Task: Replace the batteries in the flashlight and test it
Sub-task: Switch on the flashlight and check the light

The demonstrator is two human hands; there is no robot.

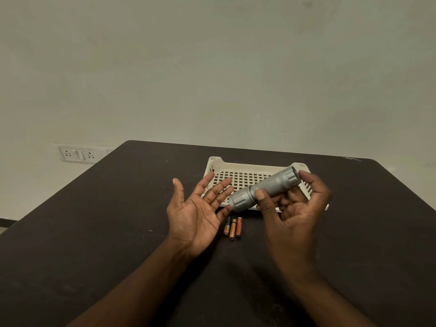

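Note:
A silver flashlight (265,188) with a knurled body is held above the table in my right hand (295,208), thumb on its near side and fingers round the far end. It lies tilted, its wider end pointing down-left toward my left hand (195,208). That hand is palm up, fingers spread, holding nothing, its fingertips close to the flashlight's wide end. Three small orange-and-gold batteries (233,228) lie side by side on the dark table (118,220) between my hands.
A cream plastic basket (218,167) with a perforated floor stands behind my hands, partly covered by the flashlight. A wall socket panel (75,155) sits at the far left beyond the table edge. A plain wall rises behind the table.

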